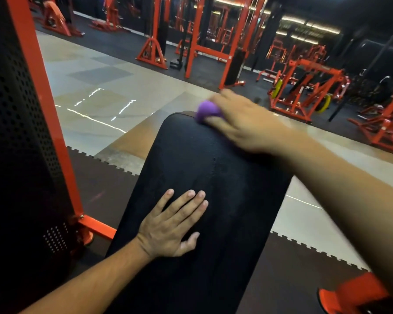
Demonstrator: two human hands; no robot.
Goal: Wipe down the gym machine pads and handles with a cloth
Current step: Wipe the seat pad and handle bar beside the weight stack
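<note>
Left hand (pixel 170 225) flat, fingers straight, on the black pad (pixel 213 189) — right hand (pixel 243 123) apparently clutching a purple cloth (pixel 205 111) at its far end.

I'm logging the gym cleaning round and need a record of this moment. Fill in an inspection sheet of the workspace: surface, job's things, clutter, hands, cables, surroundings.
Surface: black pad, long and padded, faint smear marks near its middle.
Job's things: purple cloth bunched at the pad's far end.
Clutter: nothing seen on the pad.
Hands: left hand lies flat, fingers spread, on the near part of the pad; right hand grips the cloth against the pad, blurred.
Cables: nothing seen.
Surroundings: orange frame with black perforated panel at left; tiled floor; more orange machines behind.
</note>
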